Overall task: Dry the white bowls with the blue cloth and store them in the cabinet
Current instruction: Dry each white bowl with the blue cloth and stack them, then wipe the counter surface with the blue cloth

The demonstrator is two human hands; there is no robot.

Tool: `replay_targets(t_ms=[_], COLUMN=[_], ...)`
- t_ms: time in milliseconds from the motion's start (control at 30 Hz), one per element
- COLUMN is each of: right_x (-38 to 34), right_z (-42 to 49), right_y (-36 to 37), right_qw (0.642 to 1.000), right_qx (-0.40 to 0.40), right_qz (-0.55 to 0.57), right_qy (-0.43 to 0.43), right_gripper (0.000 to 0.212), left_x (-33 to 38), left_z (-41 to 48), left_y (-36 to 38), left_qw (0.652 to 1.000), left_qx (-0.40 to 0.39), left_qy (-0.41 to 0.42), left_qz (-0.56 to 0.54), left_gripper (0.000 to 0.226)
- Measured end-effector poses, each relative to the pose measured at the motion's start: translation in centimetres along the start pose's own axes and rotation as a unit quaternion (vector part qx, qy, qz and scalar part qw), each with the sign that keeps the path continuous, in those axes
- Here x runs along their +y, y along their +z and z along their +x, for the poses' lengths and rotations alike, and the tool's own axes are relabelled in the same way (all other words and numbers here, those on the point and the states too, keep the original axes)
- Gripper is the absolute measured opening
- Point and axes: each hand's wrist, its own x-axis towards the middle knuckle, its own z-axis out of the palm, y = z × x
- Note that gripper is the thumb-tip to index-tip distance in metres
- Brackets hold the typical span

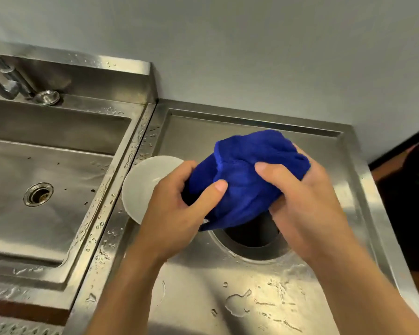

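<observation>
Both hands hold a bunched blue cloth (247, 180) above the steel counter (203, 293). My left hand (177, 211) grips the cloth's left side with the thumb pressed on top. My right hand (300, 201) clasps its right side, fingers curled over it. The cloth bulges in a rounded shape, and whatever is inside it is hidden. A white bowl (143, 184) lies to the left by the sink's edge, partly covered by my left hand. I cannot tell whether that hand touches it.
A steel sink (46, 213) with a drain (38, 194) fills the left, with a faucet (7, 78) at its back. A round dark opening (252, 235) in the counter lies under the cloth. Water drops dot the counter. The counter's right edge drops to a dark area (406, 201).
</observation>
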Motion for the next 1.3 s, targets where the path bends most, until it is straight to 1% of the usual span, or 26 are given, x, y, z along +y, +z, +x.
replay_targets(t_ms=[67, 133, 200, 267, 333, 433, 500, 567, 633, 733, 800, 833, 933, 1033, 1100, 1133, 1167, 1200, 1233, 1267, 1300], right_x=[-1.1, -1.7, -1.8, -0.9, 0.9, 4.1, 5.9, 7.4, 8.8, 11.3, 13.2, 14.1, 17.3, 20.5, 23.2, 24.4, 25.3, 26.3, 26.9, 27.4, 27.7], right_z=[-1.9, -3.1, -4.4, -5.6, -6.8, -8.9, -9.9, -10.6, -11.0, -11.5, -11.8, -11.9, -12.3, -12.7, -13.0, -13.3, -13.6, -14.1, -14.5, -14.9, -15.1], right_y=[-2.0, -3.4, -4.3, -4.4, -3.8, -1.7, -0.5, 0.8, 2.0, 3.6, 4.6, 5.0, 6.4, 6.9, 6.5, 6.2, 6.1, 6.0, 6.3, 6.7, 7.3], right_qw=[0.994, 0.981, 0.962, 0.952, 0.957, 0.967, 0.973, 0.976, 0.977, 0.975, 0.970, 0.968, 0.964, 0.947, 0.929, 0.913, 0.888, 0.858, 0.836, 0.826, 0.826], right_qx=[-0.045, -0.077, -0.093, -0.099, -0.048, 0.010, 0.039, 0.066, 0.084, 0.125, 0.150, 0.158, 0.175, 0.188, 0.176, 0.165, 0.160, 0.165, 0.178, 0.183, 0.174], right_qz=[-0.097, -0.178, -0.257, -0.290, -0.283, -0.244, -0.219, -0.201, -0.192, -0.182, -0.191, -0.194, -0.198, -0.253, -0.306, -0.350, -0.410, -0.470, -0.511, -0.530, -0.537], right_qy=[-0.021, -0.022, -0.020, -0.018, -0.045, -0.069, -0.057, -0.043, -0.030, -0.018, -0.013, -0.007, 0.020, 0.062, 0.112, 0.129, 0.134, 0.124, 0.092, 0.048, 0.005], right_gripper=[0.028, 0.036, 0.029, 0.019, 0.013, 0.008, 0.005, 0.007, 0.008, 0.008, 0.017, 0.024, 0.033, 0.031, 0.026, 0.023, 0.023, 0.028, 0.035, 0.040, 0.042], left_x=[0.7, 1.0, 1.2, 1.1, 0.5, -1.3, -2.4, -3.7, -5.5, -7.9, -9.1, -9.8, -12.1, -14.7, -16.7, -17.6, -18.4, -19.3, -19.8, -20.4, -20.7], left_z=[-1.3, -2.5, -4.0, -5.5, -6.8, -9.5, -11.2, -12.8, -14.0, -15.4, -15.7, -15.7, -15.5, -15.1, -14.9, -15.0, -15.1, -15.3, -15.5, -15.6, -15.8], left_y=[0.7, 1.1, 1.5, 1.8, 1.6, 0.2, -0.9, -2.2, -3.6, -5.6, -7.2, -7.8, -10.1, -11.1, -10.9, -10.6, -10.4, -10.0, -9.7, -9.3, -8.9], left_qw=[0.999, 0.998, 0.997, 0.995, 0.994, 0.988, 0.980, 0.975, 0.977, 0.980, 0.976, 0.976, 0.981, 0.977, 0.954, 0.932, 0.907, 0.888, 0.886, 0.896, 0.911], left_qx=[-0.014, -0.035, -0.049, -0.052, -0.058, -0.071, -0.099, -0.107, -0.086, -0.019, 0.024, 0.044, 0.056, 0.033, -0.003, -0.019, -0.027, -0.026, -0.015, -0.005, 0.000], left_qy=[0.004, -0.001, -0.007, -0.021, -0.047, -0.123, -0.169, -0.186, -0.192, -0.196, -0.199, -0.196, -0.183, -0.172, -0.148, -0.133, -0.116, -0.097, -0.078, -0.067, -0.062], left_qz=[0.035, 0.053, 0.066, 0.077, 0.081, 0.052, 0.038, 0.058, 0.044, -0.036, -0.083, -0.081, -0.003, 0.123, 0.262, 0.337, 0.405, 0.449, 0.457, 0.439, 0.408], left_gripper=[0.032, 0.030, 0.030, 0.034, 0.038, 0.042, 0.058, 0.070, 0.072, 0.062, 0.052, 0.047, 0.034, 0.032, 0.036, 0.043, 0.049, 0.053, 0.054, 0.053, 0.051])
